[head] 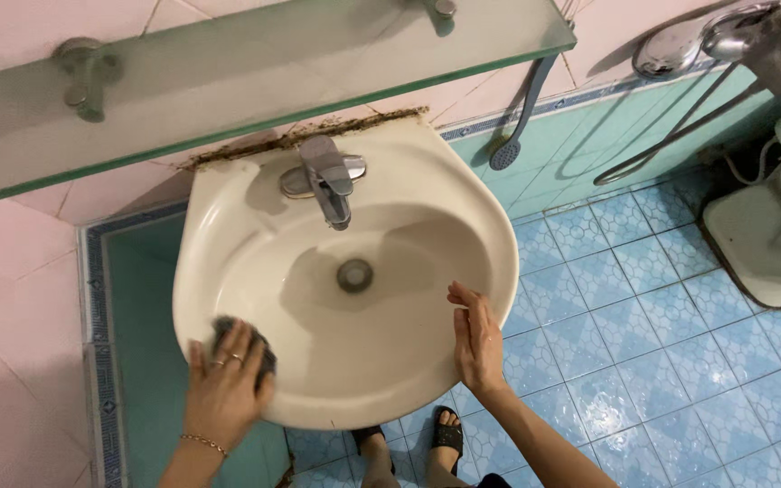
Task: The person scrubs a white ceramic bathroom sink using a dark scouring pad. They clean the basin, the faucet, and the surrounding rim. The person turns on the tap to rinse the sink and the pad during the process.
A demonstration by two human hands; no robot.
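L hand point(226, 387) sits at approx 8 o'clock on the washbasin point(228, 208), fingers curled and closed over a dark scrub pad point(239, 342), pressing it against the inner wall just below the rim. R hand point(476, 339) is at approx 4 o'clock, fingers straight and together, flat against the rim's edge, holding nothing, looks like bracing. Tap point(327, 181) at 12 o'clock, spout pointing into the bowl; drain point(354, 275) near centre. No water visibly running. Glass shelf point(255, 68) hangs above the basin's back edge, w/ dark grime point(309, 136) along the wall joint at 12. Shower head point(508, 149) hangs on the wall at 2 o'clock. Sandalled feet point(446, 434) on blue tiled floor point(662, 343) under the basin, approx 6 o'clock.

Risks, as I judge it: floor looks glossy, maybe wet, so a slip is possible while leaning in. Hard pushing w/ both hands loads the basin's wall mount. Raising the head near 12 could hit the shelf edge.
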